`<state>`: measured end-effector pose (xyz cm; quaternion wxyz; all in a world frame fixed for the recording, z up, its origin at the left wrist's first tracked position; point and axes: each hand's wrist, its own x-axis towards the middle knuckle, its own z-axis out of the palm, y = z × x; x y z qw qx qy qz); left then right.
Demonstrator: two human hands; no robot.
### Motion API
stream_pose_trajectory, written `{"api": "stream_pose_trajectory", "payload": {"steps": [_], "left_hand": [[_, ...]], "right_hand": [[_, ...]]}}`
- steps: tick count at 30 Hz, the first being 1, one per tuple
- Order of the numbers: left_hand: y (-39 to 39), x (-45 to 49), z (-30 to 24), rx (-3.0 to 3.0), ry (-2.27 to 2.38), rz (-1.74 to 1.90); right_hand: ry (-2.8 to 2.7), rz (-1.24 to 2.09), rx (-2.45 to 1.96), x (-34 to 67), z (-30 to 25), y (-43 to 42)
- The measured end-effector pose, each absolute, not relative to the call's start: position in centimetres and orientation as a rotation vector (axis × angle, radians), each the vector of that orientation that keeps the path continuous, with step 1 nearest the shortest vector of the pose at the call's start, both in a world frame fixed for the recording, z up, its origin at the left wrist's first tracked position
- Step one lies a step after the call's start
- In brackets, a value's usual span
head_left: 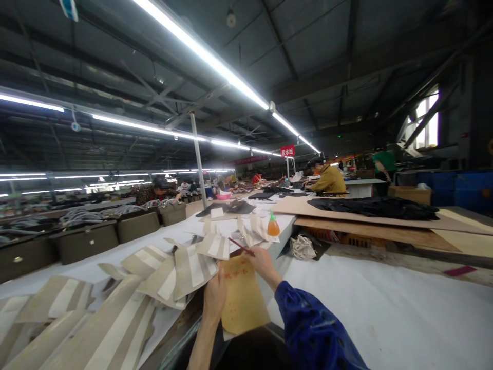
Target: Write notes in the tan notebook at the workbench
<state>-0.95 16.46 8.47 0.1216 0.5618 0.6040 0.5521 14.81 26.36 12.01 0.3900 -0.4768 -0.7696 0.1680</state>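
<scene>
A: How far along is the work, as far as can be judged?

B: Partway, it seems. Paler strips are already borne by many cream pieces [194,270], spread over the tabletop [188,224] from the lower left to the centre of the frame. Whether these are finished cannot be told.

A: And what is being handled?

B: A yellow sheet [244,300], held at lower centre, just beside the nearest cream pieces. Red marks are seen on it but no pale strip, so it is perhaps the part left undone.

A: How is each grip set?

B: The left hand [214,295] appears closed on the sheet's left edge. By the right hand [264,264], at the sheet's upper right corner, a thin dark red stick [241,245] is pinched between closed fingers, its tip pointed toward the upper left.

A: What can be counted?

B: One sheet, one stick, one orange bottle [273,227] with a green top right of centre, and one white bundle [303,247] farther right. Four olive boxes [87,240] are lined up at the left. Roughly a dozen cream pieces are seen; by their overlap an exact count is prevented.
</scene>
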Motion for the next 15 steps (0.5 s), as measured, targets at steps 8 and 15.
{"api": "stream_pose_trajectory", "payload": {"steps": [8, 15], "left_hand": [[16.0, -1.5, 8.4, 1.523, 1.714, 1.723], [15.8, -1.3, 8.5, 1.549, 1.71, 1.72]], "right_hand": [[-1.822, 0.412, -1.06, 16.5, 10.2, 23.0], [-1.673, 0.442, -0.929, 22.0, 9.1, 17.6]]}}
